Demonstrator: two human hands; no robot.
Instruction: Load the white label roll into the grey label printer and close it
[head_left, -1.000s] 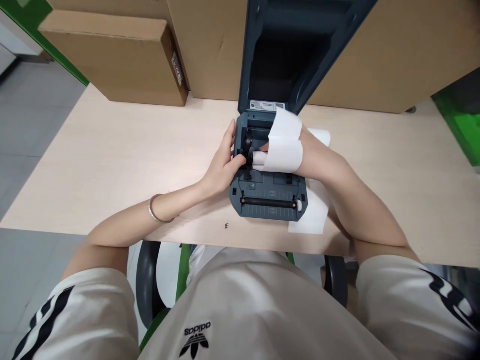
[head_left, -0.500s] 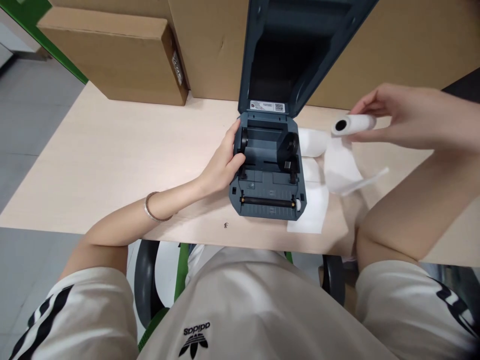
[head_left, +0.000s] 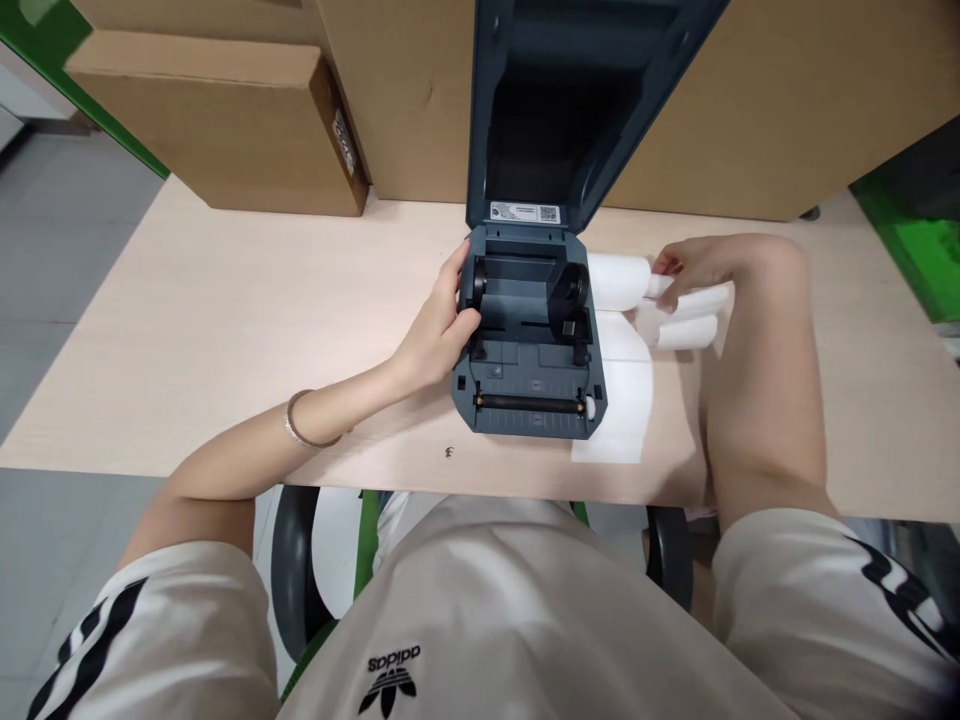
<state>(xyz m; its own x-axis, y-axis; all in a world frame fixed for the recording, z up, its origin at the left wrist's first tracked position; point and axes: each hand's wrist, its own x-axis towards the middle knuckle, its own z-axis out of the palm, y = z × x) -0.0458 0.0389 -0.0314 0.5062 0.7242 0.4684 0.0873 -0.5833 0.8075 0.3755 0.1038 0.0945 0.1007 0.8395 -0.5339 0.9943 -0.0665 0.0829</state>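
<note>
A dark blue-grey label printer (head_left: 529, 340) stands on the table with its lid (head_left: 577, 110) raised, its paper bay showing no roll. My left hand (head_left: 439, 335) grips its left side, thumb over the rim. To the right of the printer lies a white paper roll (head_left: 619, 282), with a loose strip of paper (head_left: 626, 390) running toward the table's front. My right hand (head_left: 686, 268) has its fingers closed around the white right end of that roll. Beneath this hand rests a thinner roll (head_left: 686, 332) with a curled length of paper beside it.
A flat cardboard box (head_left: 202, 130) stands at the back left. Large cardboard (head_left: 750, 110) lines the table's rear edge behind the printer. A small dark mark or scrap (head_left: 449, 452) is on the table (head_left: 187, 300) near the front. A chair's armrests show below the table edge.
My right hand has come down and left, and the thin roll it held up now lies on the table. That hand is now at the thicker roll. My left hand stays on the printer.
</note>
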